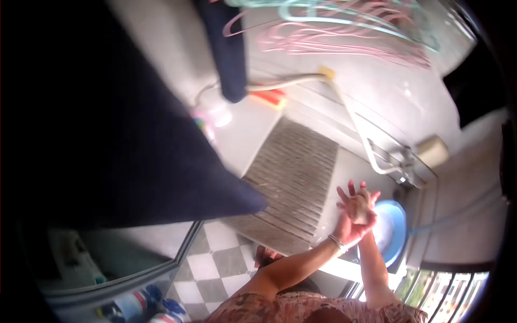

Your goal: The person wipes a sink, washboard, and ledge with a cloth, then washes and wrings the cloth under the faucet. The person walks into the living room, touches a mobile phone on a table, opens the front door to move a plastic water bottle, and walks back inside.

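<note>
My left hand (350,229), with a bracelet (338,244) at the wrist, is pressed against my right hand (362,207). The two hands overlap, and several stretched fingers fan out beyond them. Which finger belongs to which hand is partly hidden. No object shows between the palms. Below and just right of the hands stands a blue basin (398,231) with whitish, bright contents. To their left lies a ridged grey washboard slab (293,177).
A metal tap (407,167) with a pale hose (344,102) is mounted on the wall. Pink and green hangers (344,37) hang above. Dark cloth (161,161) blocks much of the left side. A red and yellow item (269,98) rests behind the slab. Bottles (129,304) stand lower left.
</note>
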`<action>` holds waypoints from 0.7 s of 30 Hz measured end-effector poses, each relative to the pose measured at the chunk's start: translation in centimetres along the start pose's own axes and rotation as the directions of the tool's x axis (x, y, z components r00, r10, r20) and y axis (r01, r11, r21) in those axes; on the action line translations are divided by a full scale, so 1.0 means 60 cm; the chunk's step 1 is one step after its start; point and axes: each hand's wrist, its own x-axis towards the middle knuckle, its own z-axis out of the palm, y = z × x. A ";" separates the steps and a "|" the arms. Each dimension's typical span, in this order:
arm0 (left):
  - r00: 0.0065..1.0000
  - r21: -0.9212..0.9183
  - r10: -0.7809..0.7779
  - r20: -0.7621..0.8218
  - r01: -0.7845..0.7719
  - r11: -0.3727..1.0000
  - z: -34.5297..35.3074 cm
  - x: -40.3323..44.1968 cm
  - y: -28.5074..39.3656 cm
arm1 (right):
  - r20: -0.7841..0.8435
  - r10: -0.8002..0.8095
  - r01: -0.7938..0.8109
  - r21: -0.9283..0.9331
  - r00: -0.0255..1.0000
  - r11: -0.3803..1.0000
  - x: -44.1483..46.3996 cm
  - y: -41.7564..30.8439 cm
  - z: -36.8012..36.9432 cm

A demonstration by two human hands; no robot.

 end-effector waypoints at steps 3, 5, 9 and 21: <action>0.982 -0.118 -0.096 0.161 0.116 0.986 0.033 0.003 -0.009 | -0.047 -0.138 0.129 -0.144 0.989 0.981 0.005 -0.043 0.016; 0.974 0.033 -0.211 0.075 0.209 0.977 0.042 0.007 -0.021 | -0.175 -0.109 0.082 -0.158 0.978 0.984 0.001 -0.076 0.055; 0.928 0.316 -0.367 0.067 0.330 0.890 0.028 0.035 -0.026 | -0.225 0.033 -0.083 -0.215 0.974 0.973 -0.004 -0.123 0.093; 0.871 0.783 -0.247 -0.425 0.490 0.382 0.045 0.121 -0.001 | -0.371 -0.164 -0.382 -0.924 0.914 -0.036 0.065 -0.172 0.103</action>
